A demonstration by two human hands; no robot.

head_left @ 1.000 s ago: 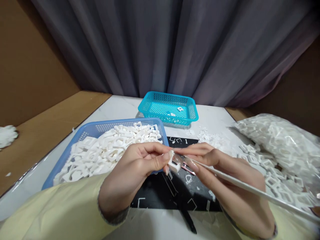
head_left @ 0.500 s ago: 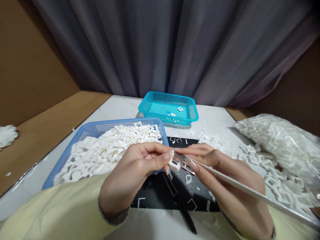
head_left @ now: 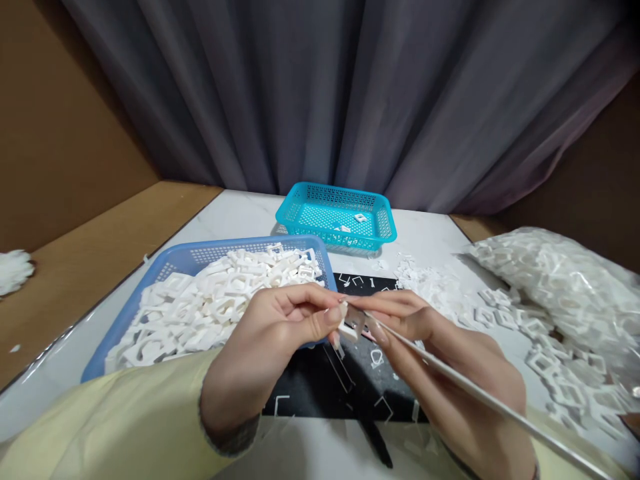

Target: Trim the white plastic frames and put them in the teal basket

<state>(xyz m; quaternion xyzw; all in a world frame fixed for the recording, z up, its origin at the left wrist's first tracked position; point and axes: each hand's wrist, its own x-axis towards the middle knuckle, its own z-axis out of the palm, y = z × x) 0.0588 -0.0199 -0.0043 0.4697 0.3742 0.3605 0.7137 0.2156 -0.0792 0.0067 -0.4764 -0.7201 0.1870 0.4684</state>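
Pinched between the thumb and fingers of my left hand [head_left: 280,333] is a small white plastic frame piece [head_left: 349,332]. My right hand [head_left: 450,373] grips a long, slim, pale-handled tool [head_left: 480,375]. Its shiny flat metal tip, which looks like a blade, meets the piece at the hole. The fingertips of both hands come close together there and partly hide the contact. Below them lies a black mat [head_left: 305,383] with white offcuts scattered on it. A tool with a black handle [head_left: 374,437] and a thin metal end rests across the mat's front edge.
A blue basket [head_left: 173,257] heaped with white pieces stands at left. Behind, a turquoise basket [head_left: 383,230] holds a few pieces. Right of the mat are white scraps [head_left: 435,287], loose frames [head_left: 543,363] and a clear bag [head_left: 565,280] of pieces. A grey curtain [head_left: 310,87] hangs behind.
The tool's handle end and my right hand have shifted slightly down and left, and the tip has turned a little against the piece. My left hand keeps its hold.
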